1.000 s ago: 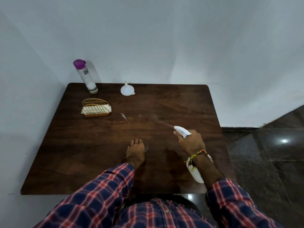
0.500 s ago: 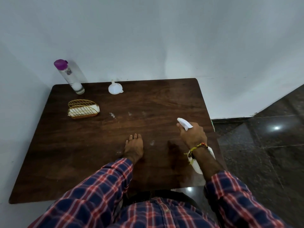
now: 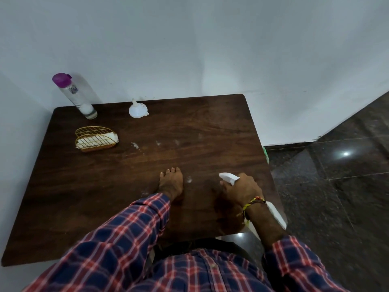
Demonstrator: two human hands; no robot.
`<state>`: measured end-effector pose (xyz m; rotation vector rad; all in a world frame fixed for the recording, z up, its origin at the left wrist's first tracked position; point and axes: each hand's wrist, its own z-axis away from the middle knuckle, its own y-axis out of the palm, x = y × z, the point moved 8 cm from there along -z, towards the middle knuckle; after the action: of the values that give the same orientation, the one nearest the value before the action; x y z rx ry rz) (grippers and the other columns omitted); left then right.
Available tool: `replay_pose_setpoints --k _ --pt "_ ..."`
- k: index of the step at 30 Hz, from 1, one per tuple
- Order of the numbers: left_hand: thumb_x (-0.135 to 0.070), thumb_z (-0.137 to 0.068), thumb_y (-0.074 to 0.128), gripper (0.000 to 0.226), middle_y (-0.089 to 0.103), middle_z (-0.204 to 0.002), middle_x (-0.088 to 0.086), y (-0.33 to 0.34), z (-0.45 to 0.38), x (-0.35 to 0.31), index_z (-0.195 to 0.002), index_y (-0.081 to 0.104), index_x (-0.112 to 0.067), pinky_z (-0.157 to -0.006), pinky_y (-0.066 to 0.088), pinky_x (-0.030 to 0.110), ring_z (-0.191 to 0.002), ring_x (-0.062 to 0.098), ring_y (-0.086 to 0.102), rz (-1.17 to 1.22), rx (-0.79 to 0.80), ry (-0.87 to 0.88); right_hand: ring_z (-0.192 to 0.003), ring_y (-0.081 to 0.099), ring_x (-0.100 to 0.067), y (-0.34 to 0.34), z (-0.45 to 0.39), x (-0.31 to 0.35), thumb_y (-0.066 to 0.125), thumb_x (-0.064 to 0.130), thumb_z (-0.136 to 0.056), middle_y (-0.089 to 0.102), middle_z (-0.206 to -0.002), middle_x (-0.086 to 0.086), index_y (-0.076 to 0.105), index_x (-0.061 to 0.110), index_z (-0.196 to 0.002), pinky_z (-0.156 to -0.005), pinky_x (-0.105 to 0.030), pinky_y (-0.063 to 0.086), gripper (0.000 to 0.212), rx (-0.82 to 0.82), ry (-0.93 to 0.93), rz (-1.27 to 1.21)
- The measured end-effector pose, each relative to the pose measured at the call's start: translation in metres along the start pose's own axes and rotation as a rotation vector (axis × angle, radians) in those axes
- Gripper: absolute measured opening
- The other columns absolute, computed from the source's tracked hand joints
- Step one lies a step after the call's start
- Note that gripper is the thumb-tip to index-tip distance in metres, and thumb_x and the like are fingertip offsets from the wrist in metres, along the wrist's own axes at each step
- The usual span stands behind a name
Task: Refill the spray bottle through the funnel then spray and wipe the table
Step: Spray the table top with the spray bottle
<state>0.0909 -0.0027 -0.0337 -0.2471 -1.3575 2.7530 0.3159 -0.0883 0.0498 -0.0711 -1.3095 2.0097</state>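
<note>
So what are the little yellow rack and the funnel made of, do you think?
The rack looks like thin metal wire with a gold-yellow coating: open bars, see-through grid. The funnel looks like white, slightly translucent plastic, smooth and matte. Neither is certain from here.

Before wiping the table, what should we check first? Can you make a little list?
1. Table has spray on it: ok, droplets show.
2. Cloth ready: ok, it sits in the rack.
3. Left hand free to grab it: ok, flat on the table.
4. Right hand free: not ok, holding the spray bottle.
5. Funnel and purple-capped bottle out of the way: ok, at the far edge.
</note>
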Motion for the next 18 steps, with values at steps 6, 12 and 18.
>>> replay_pose_setpoints --k 6,12,18 --pt "-0.017 -0.099 0.043 0.061 0.028 -0.157 0.010 -0.008 0.003 0.014 -0.153 0.018 -0.007 -0.121 0.014 0.045 -0.145 0.029 0.024 0.033 -0.001 -0.018 -0.100 0.065 -0.029 -0.005 -0.001 0.035 0.063 0.058 -0.082 0.068 -0.109 -0.005 0.067 0.022 -0.110 -0.083 -0.036 0.051 0.046 -0.076 -0.117 -0.039" --pt "-0.017 -0.100 0.041 0.059 0.030 -0.156 0.012 -0.003 0.010 0.025 -0.153 0.018 -0.007 -0.120 0.015 0.045 -0.145 0.030 0.025 0.068 0.009 0.027 -0.105 0.062 -0.030 0.010 -0.006 0.039 0.065 0.056 -0.081 0.065 -0.114 -0.007 0.061 0.016 -0.111 -0.087 -0.036 0.049 0.050 -0.004 -0.020 0.027" --pt "-0.023 -0.100 0.044 0.060 0.032 -0.155 0.012 0.001 0.005 0.027 -0.153 0.020 -0.007 -0.118 0.017 0.044 -0.144 0.030 0.027 0.056 0.000 0.052 -0.104 0.061 -0.030 0.013 0.004 0.032 0.064 0.062 -0.079 0.063 -0.111 -0.007 0.064 0.024 -0.117 -0.087 -0.037 0.050 0.053 -0.049 0.005 -0.116"
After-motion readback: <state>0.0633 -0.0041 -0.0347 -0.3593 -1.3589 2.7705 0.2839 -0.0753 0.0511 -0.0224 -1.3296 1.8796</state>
